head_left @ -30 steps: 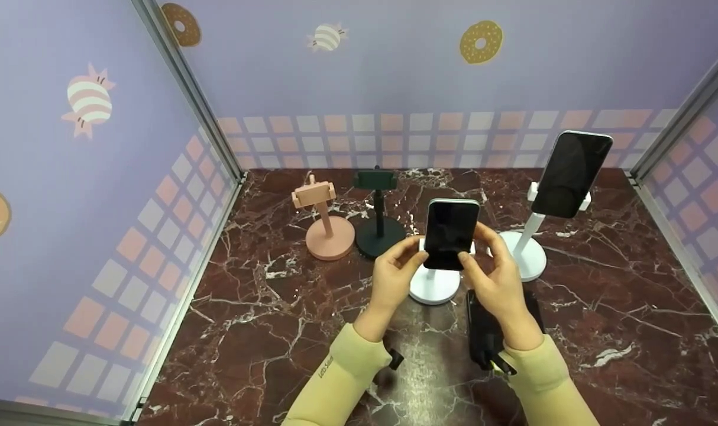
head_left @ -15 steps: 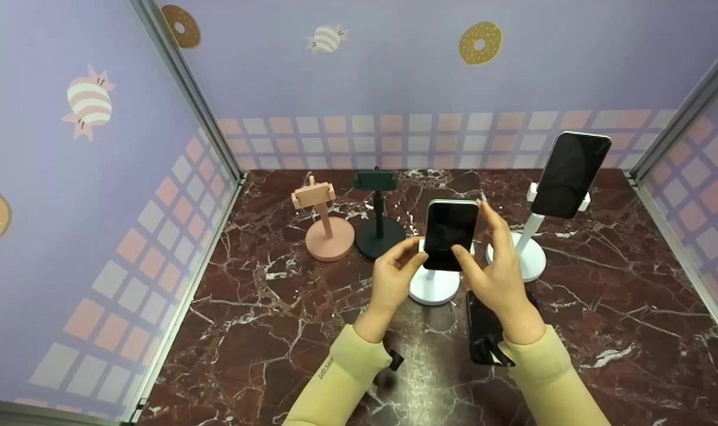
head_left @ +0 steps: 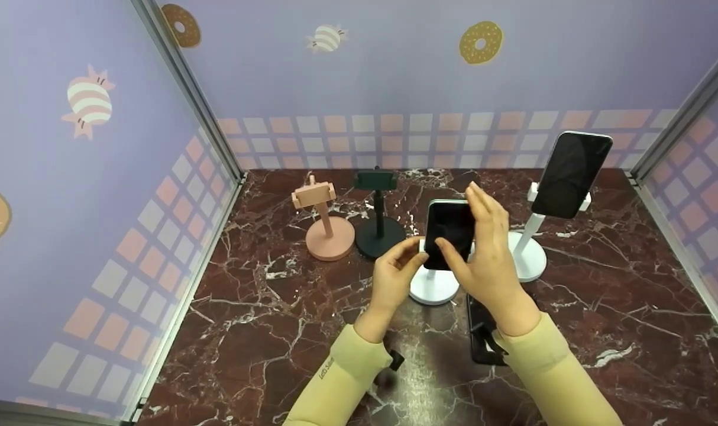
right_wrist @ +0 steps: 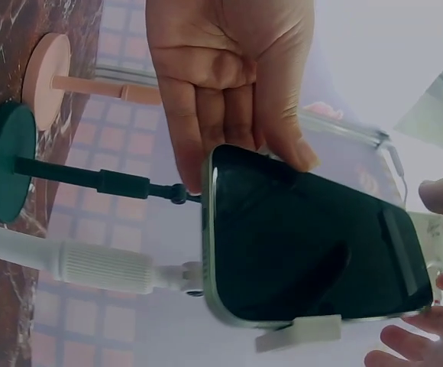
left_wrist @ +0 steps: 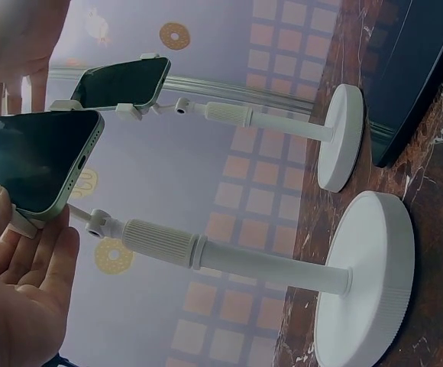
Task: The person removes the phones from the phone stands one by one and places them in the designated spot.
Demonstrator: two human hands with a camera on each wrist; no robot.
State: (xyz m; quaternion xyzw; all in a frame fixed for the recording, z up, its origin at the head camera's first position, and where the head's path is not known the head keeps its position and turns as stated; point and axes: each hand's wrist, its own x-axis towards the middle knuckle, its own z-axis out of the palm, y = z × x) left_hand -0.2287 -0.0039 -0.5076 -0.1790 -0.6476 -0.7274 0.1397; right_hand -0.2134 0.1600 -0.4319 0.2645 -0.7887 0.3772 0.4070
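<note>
A smartphone (head_left: 448, 228) with a dark screen and pale green edge sits upright in the clamp of a white phone stand (head_left: 434, 287). My left hand (head_left: 393, 275) holds its lower left side, thumb at the front and fingers behind by the clamp; the left wrist view shows this grip on the phone (left_wrist: 34, 157). My right hand (head_left: 490, 260) is at the phone's right edge, fingers stretched up along it and thumb in front of the screen. In the right wrist view, the white clamp (right_wrist: 302, 332) shows at the phone's lower edge in that picture.
A second smartphone (head_left: 573, 174) stands in another white stand (head_left: 527, 257) at right. Pink (head_left: 330, 238) and dark green (head_left: 380, 236) stands without phones are at left. A flat black device (head_left: 483, 343) lies under my right forearm. Patterned panels surround the marble table (head_left: 246, 355).
My right hand has left its grip at the phone's lower right; its fingers have straightened upward and its thumb has moved left across the screen. My left hand and the phone stay in place.
</note>
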